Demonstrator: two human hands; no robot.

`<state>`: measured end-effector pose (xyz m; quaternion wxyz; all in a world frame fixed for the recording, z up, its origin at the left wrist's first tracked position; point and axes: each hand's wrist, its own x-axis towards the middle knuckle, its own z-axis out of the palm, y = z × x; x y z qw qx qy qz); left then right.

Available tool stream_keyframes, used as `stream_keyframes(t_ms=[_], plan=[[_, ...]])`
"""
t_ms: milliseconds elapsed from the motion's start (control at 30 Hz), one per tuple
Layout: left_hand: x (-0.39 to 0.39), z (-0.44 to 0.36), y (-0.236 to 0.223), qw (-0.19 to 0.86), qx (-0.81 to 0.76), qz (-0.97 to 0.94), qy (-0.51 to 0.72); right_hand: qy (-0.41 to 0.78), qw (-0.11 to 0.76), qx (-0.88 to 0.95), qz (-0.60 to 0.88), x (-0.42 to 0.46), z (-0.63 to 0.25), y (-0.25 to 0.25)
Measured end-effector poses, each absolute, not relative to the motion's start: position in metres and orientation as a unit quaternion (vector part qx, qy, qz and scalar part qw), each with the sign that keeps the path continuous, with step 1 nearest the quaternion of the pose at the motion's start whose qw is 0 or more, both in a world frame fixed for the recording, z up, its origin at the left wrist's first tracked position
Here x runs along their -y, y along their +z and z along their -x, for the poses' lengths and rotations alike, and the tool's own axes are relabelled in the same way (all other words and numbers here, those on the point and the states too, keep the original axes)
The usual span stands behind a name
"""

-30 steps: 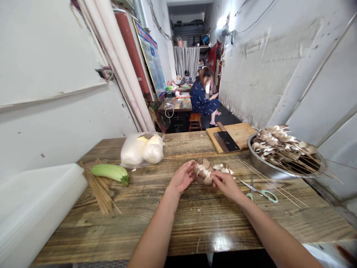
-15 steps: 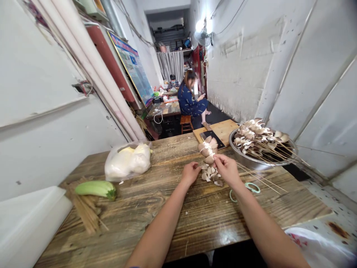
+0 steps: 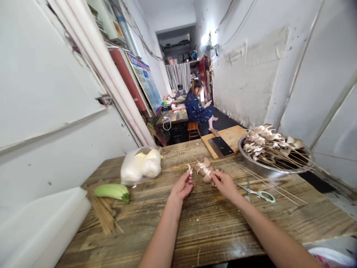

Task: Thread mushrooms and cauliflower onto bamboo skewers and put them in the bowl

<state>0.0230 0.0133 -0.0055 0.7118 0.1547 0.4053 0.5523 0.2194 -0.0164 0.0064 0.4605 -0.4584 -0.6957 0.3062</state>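
Observation:
My left hand [image 3: 182, 186] is closed in a pinch on a small piece of oyster mushroom [image 3: 190, 169], its white stem pointing up. To its right, my right hand [image 3: 224, 184] pinches the near end of a bunch of brown-capped oyster mushrooms [image 3: 205, 167], threaded in a row like a skewer. The stick itself is mostly hidden by caps and fingers. Green-handled scissors [image 3: 258, 193] lie partly spread beside my right wrist. Several bare bamboo skewers [image 3: 275, 186] rest on the wooden table [image 3: 156, 219] farther right.
A steel bowl [image 3: 258, 165] heaped with skewered mushrooms stands at right, sticks jutting out. Behind are a cutting board [image 3: 232, 136] and cleaver [image 3: 221, 146]. Left are a plastic bag [image 3: 134, 169], a green zucchini [image 3: 110, 191], a skewer bundle [image 3: 103, 214] and a white container [image 3: 55, 227]. A person [image 3: 196, 106] sits beyond.
My left hand has picked up a mushroom piece and moved left of the bunch. My right hand has lowered the bunch toward the table. The view has shifted, exposing more of the scissors.

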Motion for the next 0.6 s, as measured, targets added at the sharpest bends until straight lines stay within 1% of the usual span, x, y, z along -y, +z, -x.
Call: stream_keyframes(t_ms=[200,500,600], plan=[[0.000,0.001,-0.006,0.657,-0.387,-0.209,0.612,0.330,0.389,0.740,0.438,0.028,-0.197,-0.008],[-0.002,0.002,-0.011,0.570,-0.426,-0.243,0.659,0.390,0.350,0.735,0.431,0.028,-0.188,-0.012],[-0.003,0.003,-0.012,0.561,-0.430,-0.262,0.657,0.408,0.333,0.729,0.439,0.029,-0.187,-0.012]])
